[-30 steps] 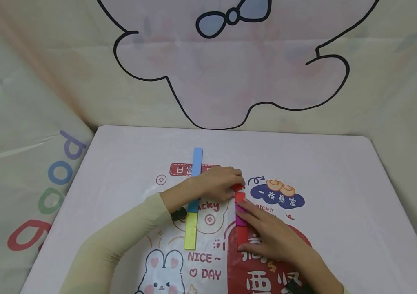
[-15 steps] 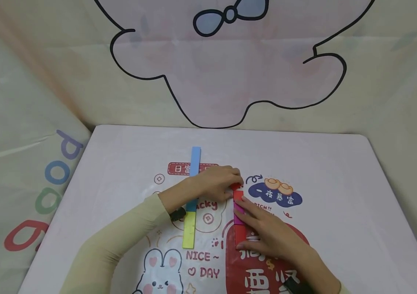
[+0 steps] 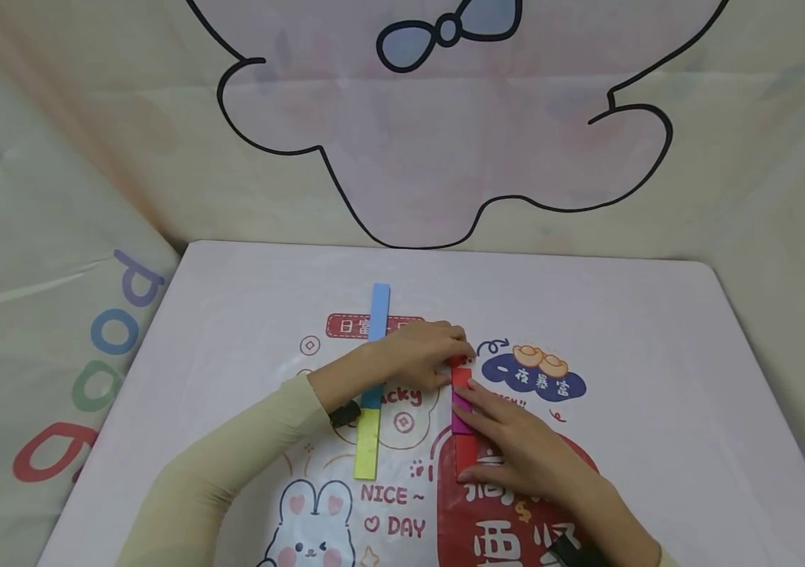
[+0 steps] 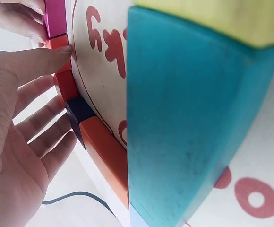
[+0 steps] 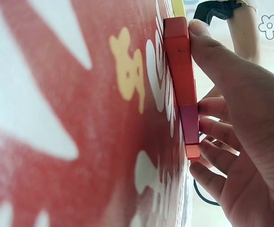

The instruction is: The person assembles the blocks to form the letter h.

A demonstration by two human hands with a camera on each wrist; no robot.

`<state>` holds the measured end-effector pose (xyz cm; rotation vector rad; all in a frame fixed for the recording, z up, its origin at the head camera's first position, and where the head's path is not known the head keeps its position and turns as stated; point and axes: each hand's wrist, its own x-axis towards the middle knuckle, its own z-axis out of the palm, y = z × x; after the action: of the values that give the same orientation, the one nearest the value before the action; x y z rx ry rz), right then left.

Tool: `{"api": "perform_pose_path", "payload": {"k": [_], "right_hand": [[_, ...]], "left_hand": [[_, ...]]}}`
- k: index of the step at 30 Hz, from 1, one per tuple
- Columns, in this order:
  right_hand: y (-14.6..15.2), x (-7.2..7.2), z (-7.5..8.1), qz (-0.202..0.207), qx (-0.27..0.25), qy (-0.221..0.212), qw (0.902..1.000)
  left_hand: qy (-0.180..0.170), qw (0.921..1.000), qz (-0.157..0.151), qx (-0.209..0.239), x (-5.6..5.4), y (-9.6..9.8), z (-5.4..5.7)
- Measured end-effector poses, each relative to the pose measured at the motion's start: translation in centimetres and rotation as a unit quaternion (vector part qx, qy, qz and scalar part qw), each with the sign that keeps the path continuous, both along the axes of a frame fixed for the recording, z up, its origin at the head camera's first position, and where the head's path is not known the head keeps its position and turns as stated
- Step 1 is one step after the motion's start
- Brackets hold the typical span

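A row of coloured blocks lies end to end on the table. In the left wrist view it runs magenta block (image 4: 56, 19), orange-red block (image 4: 60, 45), red block (image 4: 66, 87), dark navy block (image 4: 80, 113), orange block (image 4: 105, 153). My left hand (image 3: 427, 350) grips the row's far part around the red block, thumb on one side and fingers on the other. My right hand (image 3: 526, 449) rests along the near part. Its thumb touches the near red block (image 5: 179, 66), and its fingers touch the side by the purple-magenta block (image 5: 189, 123).
Left of this row lies another row: a light blue block (image 3: 379, 311), a teal block (image 4: 189, 109) and a yellow block (image 3: 367, 443). My left forearm (image 3: 268, 441) crosses over it. The white table (image 3: 658, 378) bears printed pictures and lettering; its far edge meets a curtain.
The camera view shifts slightly. Both hands and the blocks otherwise stay in place.
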<state>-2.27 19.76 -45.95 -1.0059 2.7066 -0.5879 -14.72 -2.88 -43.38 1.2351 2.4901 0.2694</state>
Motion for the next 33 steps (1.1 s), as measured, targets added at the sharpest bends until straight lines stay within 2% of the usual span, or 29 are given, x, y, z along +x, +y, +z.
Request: {"api": "perform_pose_path", "payload": {"k": [11, 17, 22, 25, 29, 33], "right_hand": [[0.0, 0.2, 0.2, 0.000, -0.002, 0.023, 0.9997], [0.0, 0.8, 0.5, -0.002, 0.000, 0.029, 0.9996], [0.2, 1.1, 0.7, -0.002, 0.014, 0.011, 0.9998], [0.3, 1.1, 0.7, 0.002, 0.021, 0.005, 0.9998], [0.3, 0.9, 0.7, 0.006, 0.022, 0.000, 0.9997], [0.2, 0.8, 0.6, 0.008, 0.016, -0.004, 0.9998]], "left_hand": [[0.000, 1.0000, 0.006, -0.004, 0.4, -0.2, -0.4], [0.001, 0.9994, 0.033, 0.011, 0.9, -0.8, -0.1], [0.006, 0.9964, 0.075, 0.037, 1.6, -3.0, 0.2], [0.015, 0.9949, 0.087, 0.049, 2.2, -4.7, 0.3], [0.033, 0.9923, 0.096, 0.071, 3.5, -7.0, 0.4], [0.020, 0.9880, 0.130, 0.081, 5.2, -8.6, 0.4]]}}
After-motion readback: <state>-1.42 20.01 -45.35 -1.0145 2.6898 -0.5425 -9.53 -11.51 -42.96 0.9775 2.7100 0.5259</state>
